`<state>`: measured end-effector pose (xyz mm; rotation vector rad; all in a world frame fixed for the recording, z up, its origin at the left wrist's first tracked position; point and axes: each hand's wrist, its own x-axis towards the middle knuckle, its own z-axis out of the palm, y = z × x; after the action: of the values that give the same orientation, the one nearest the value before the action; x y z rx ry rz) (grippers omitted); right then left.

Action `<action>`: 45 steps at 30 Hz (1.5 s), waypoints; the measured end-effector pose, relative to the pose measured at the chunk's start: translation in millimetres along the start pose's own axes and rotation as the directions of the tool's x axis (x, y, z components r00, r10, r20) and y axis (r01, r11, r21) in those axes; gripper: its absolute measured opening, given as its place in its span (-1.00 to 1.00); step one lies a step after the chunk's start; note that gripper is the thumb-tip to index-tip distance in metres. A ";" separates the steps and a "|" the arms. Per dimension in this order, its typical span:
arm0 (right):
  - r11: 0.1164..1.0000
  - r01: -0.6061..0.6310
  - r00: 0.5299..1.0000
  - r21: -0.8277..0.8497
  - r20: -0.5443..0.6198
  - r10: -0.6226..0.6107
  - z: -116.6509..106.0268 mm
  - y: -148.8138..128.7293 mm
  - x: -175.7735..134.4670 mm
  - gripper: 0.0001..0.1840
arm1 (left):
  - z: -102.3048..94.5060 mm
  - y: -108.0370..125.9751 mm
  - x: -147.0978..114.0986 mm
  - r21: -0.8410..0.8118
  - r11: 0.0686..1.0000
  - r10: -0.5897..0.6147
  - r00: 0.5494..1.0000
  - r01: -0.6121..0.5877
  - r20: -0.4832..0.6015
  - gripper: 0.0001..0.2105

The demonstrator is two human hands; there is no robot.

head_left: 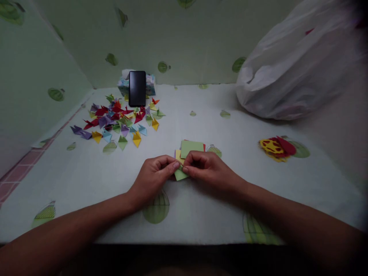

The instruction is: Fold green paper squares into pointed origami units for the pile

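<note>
My left hand [157, 171] and my right hand [208, 168] meet at the middle of the table, thumbs and index fingers pinched close together. Between the fingertips is a small piece of paper [181, 164], mostly covered by the fingers, so its folds cannot be made out. Under and around the fingers lie small coloured paper squares: a light green one [180, 175] below, a yellow one [178, 155] at the left, and a green one [192, 148] on top of a red one at the back.
Many folded paper cranes [122, 120] in several colours lie scattered at the back left. Behind them a black phone [137, 88] leans on a tissue box [151, 84]. A big white plastic bag [287, 73] fills the back right. Yellow and red cut-out pieces [271, 147] lie before it.
</note>
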<state>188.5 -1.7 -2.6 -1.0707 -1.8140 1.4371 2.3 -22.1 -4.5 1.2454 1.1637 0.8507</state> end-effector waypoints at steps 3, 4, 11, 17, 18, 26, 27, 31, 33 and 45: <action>1.000 -0.006 1.000 0.005 -0.011 0.006 0.3 -0.5 0.3 -0.81 | 1.1 0.3 0.3 0.006 1.000 -0.014 1.000 0.014 -0.021 -0.84; 1.000 -0.011 1.000 0.009 -0.013 0.011 0.2 -0.6 0.4 -0.81 | 1.2 0.5 0.3 0.014 1.000 -0.017 0.999 0.017 -0.030 -0.84; 0.994 -0.057 0.998 0.091 0.045 0.053 -2.7 0.9 1.6 -0.84 | -0.8 0.9 -0.1 0.076 0.997 0.031 0.997 -0.026 -0.071 -0.81; 0.997 -0.037 0.999 0.061 0.018 0.036 -1.5 0.7 1.6 -0.83 | -1.5 1.3 1.0 0.078 0.997 0.035 0.997 -0.029 -0.074 -0.79; 0.998 -0.036 0.999 0.058 0.008 0.036 -1.2 0.9 1.4 -0.83 | -1.4 1.4 1.2 0.060 0.998 0.028 0.997 -0.024 -0.067 -0.79; 0.992 -0.076 0.997 0.098 -0.019 0.078 -1.5 2.7 2.0 -0.82 | -0.7 1.0 1.9 -0.053 0.998 -0.028 0.999 0.026 -0.025 -0.80; 0.991 -0.082 0.996 0.104 -0.011 0.083 -2.1 2.7 1.8 -0.81 | -0.6 1.2 1.8 -0.056 0.998 -0.025 0.999 0.023 -0.033 -0.81; 0.981 -0.112 0.994 0.156 0.029 0.109 -4.9 3.6 1.3 -0.77 | -0.3 2.0 0.8 -0.081 0.997 -0.011 0.998 0.005 -0.067 -0.82; 0.974 -0.120 0.992 0.194 0.050 0.113 -6.0 4.5 1.8 -0.76 | -0.4 2.1 0.3 -0.102 0.995 -0.009 0.997 0.001 -0.076 -0.83; 0.975 -0.116 0.991 0.189 0.084 0.102 -5.5 4.6 3.5 -0.84 | 1.4 0.9 -0.8 -0.130 0.991 -0.032 0.996 0.020 -0.088 -0.86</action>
<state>192.3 4.5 -5.9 -1.0437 -1.6465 1.7002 3.6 -23.0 -3.5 1.0935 1.1748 0.9552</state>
